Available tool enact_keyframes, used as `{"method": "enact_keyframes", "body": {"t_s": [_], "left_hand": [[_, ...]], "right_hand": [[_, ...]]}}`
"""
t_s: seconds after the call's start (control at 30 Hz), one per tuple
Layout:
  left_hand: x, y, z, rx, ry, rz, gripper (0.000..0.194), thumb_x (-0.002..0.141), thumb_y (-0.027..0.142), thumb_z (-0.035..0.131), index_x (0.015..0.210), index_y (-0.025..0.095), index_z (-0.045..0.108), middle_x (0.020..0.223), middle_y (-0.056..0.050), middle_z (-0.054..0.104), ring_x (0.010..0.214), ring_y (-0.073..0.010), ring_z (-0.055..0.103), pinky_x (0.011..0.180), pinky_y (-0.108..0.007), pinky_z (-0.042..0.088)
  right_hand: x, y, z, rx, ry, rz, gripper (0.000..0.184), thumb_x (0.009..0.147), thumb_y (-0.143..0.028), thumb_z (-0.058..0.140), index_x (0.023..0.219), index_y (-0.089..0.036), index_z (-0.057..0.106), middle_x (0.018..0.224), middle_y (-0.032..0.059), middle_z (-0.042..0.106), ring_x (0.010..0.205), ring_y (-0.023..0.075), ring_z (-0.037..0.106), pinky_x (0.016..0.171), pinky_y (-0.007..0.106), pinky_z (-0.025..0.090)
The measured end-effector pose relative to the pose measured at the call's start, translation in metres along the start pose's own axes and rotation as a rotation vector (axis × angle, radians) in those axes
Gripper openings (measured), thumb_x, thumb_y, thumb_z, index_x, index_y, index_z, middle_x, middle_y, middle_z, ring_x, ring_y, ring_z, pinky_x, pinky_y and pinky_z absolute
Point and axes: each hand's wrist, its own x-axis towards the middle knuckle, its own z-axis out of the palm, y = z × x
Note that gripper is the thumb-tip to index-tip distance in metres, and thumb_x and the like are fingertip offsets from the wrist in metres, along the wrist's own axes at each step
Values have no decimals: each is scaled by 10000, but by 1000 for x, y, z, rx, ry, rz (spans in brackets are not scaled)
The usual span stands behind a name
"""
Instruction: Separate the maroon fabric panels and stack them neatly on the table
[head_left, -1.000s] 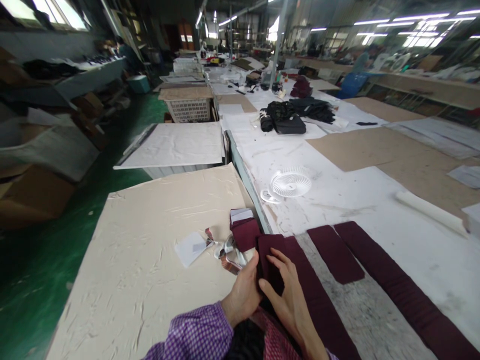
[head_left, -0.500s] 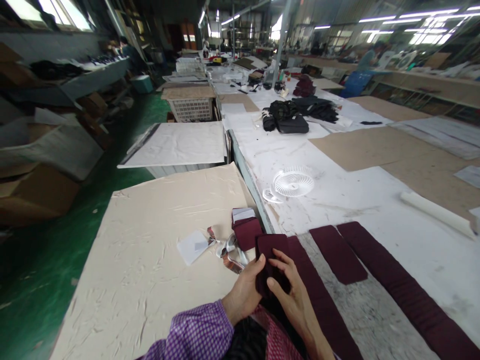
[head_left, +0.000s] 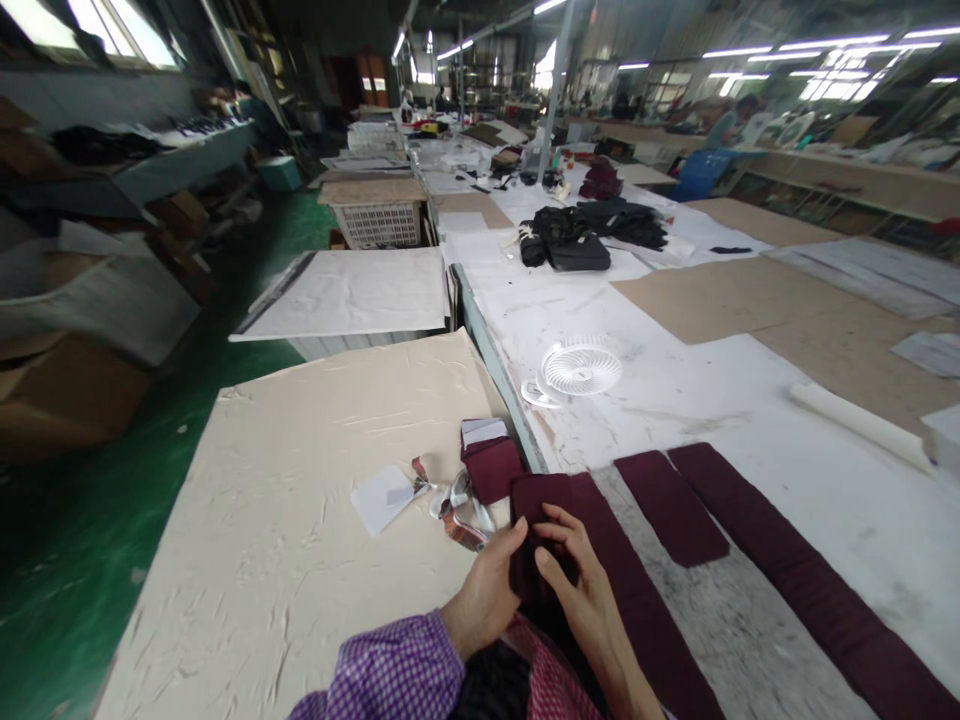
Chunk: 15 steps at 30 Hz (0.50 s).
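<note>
My left hand (head_left: 486, 590) is closed around the left side of a folded stack of maroon fabric (head_left: 541, 492), its thumb lying on the near face. My right hand (head_left: 585, 580) is at the stack's right side, fingers loosely bent and apart from the thumb, the fingertips against the fabric. The stack's lower part is dark and partly hidden by the hands. Just beyond, on the cream-covered surface (head_left: 300, 500), lies a smaller pile of maroon pieces (head_left: 491, 468) with pale ones. Beside it are a crumpled printed ribbon (head_left: 461, 510) and a white card (head_left: 382, 498).
Long maroon strips (head_left: 795, 560) and a shorter maroon piece (head_left: 671, 505) lie on the white table (head_left: 697, 400) to the right. A white fan (head_left: 581, 368), black fabric bundles (head_left: 574, 240) and a paper roll (head_left: 862, 425) are farther off. Covered baskets (head_left: 379, 222) stand left of the table.
The view has shifted slightly. The top of the maroon stack sits a little lower in the picture; both hands keep nearly the same places on it.
</note>
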Motion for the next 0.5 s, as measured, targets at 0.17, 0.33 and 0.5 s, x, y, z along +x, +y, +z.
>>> {"method": "enact_keyframes", "body": {"t_s": [0.17, 0.33, 0.5], "left_hand": [[-3, -1, -1, 16, 10, 20, 265, 780, 302, 636, 997, 151, 660, 932, -71, 698, 1011, -232, 600, 907, -347, 426], [-4, -3, -3, 34, 27, 37, 240, 734, 268, 677, 944, 153, 671, 909, -57, 694, 968, -215, 604, 895, -324, 416], [-4, -4, -5, 50, 39, 45, 208, 715, 265, 696, 889, 153, 674, 889, -48, 684, 912, -193, 605, 879, -312, 407]], "right_hand": [[-1, -2, 0, 48, -4, 26, 197, 781, -349, 611, 902, -213, 687, 1270, 121, 547, 1136, 283, 551, 945, 445, 453], [-3, -1, 1, 82, 11, 25, 177, 764, -327, 614, 877, -213, 688, 1248, 129, 551, 1116, 287, 567, 922, 448, 470], [-6, 1, 2, 86, 19, 14, 163, 757, -299, 614, 875, -218, 693, 1244, 122, 555, 1093, 282, 579, 894, 434, 491]]}}
